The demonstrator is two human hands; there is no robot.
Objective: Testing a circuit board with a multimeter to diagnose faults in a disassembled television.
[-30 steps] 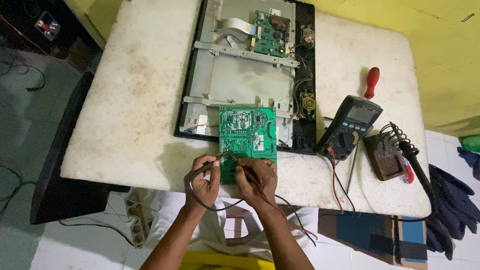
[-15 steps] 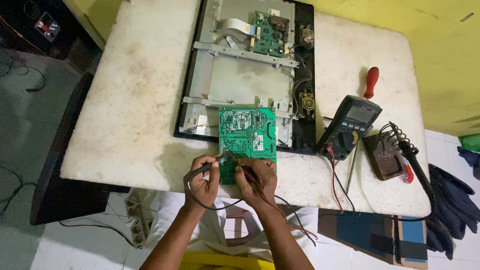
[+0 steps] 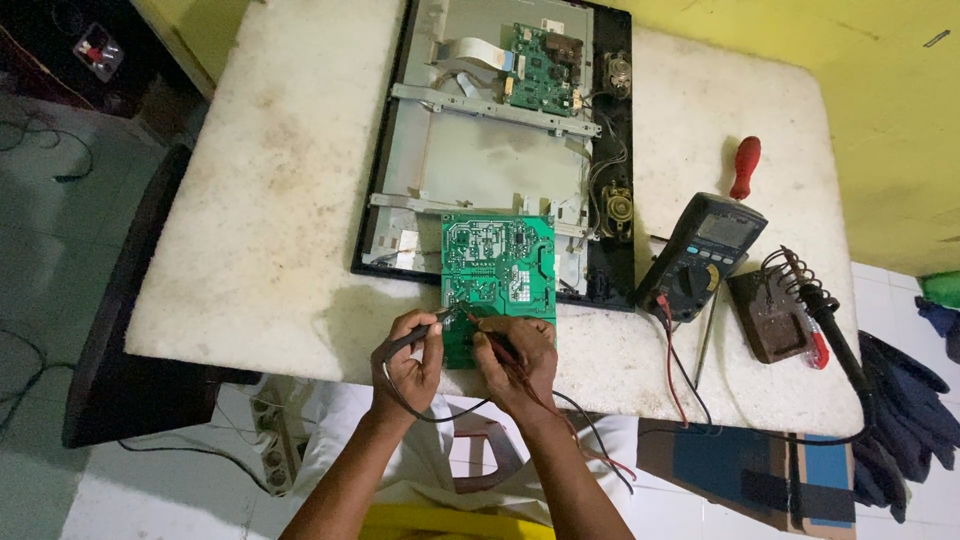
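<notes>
Desk [image 3: 280, 200], white, stained. Red-handled screwdriver [image 3: 745, 167] beside yellow wall [image 3: 890, 120]. Soldering iron [image 3: 835, 335] resting in coil stand [image 3: 775, 310] at right. Power strip [image 3: 268, 440] on floor; dark gloves [image 3: 905, 400] right.

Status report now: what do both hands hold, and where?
Left hand holds black probe; right hand holds red probe. Both tips on green circuit board. Nothing blocks the hands.
</notes>
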